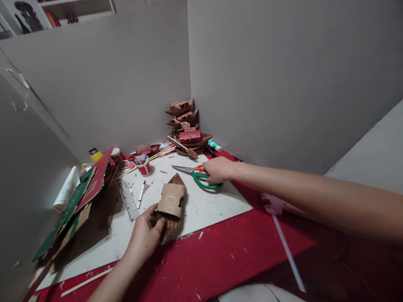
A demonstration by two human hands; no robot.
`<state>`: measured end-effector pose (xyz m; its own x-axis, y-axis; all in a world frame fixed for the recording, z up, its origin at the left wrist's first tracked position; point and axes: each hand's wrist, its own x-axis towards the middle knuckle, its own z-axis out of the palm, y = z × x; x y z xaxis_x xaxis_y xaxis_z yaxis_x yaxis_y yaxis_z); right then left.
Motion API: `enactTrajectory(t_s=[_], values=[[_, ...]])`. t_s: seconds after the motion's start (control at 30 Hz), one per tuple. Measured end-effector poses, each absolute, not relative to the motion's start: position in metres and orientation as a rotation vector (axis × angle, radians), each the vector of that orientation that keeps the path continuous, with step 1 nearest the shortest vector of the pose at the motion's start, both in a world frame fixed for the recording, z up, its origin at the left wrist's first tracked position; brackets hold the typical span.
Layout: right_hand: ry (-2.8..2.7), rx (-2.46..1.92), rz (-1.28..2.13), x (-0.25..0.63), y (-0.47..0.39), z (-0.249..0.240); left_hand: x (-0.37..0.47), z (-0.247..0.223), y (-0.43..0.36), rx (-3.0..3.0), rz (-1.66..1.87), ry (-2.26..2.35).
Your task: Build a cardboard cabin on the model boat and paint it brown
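Observation:
My left hand (pixel 148 228) is closed on the near end of a small model boat (pixel 172 226), thumb on top. The boat has a brown hull with pointed ends and a curved cardboard cover (pixel 171 198) across its middle; the cover's right edge has a ragged notch. My right hand (pixel 218 170) reaches across the white board, fingers closed round the handles of a pair of scissors (pixel 183 168). One handle loop is green, the other orange, and the blades point left, slightly apart, beyond the boat. Some of the right fingers are hidden behind the handles.
Stacked model boats (pixel 189 138) stand in the corner. A red-and-white cup (pixel 144 166), a ruler (pixel 128 200) and a marker (pixel 141 195) lie left of the boat. Cardboard sheets (pixel 72 209) lean at the left. A pink glue gun (pixel 273 203) rests under my right forearm.

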<state>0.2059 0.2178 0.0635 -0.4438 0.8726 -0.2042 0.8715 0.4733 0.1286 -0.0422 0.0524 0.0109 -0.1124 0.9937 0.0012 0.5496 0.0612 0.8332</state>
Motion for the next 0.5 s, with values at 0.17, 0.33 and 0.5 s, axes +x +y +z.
enactTrajectory(t_s=[0.17,0.33,0.5], values=[[2.521,1.539,0.026,0.218,0.203,0.083,-0.044,0.002,0.059,1.593,0.941,1.741],[2.560,1.659,0.062,0.241,0.197,0.117,-0.046,0.001,0.060,1.582,0.982,1.724],[2.716,2.136,0.015,0.270,0.193,0.155,-0.045,0.003,0.060,1.552,1.009,1.737]])
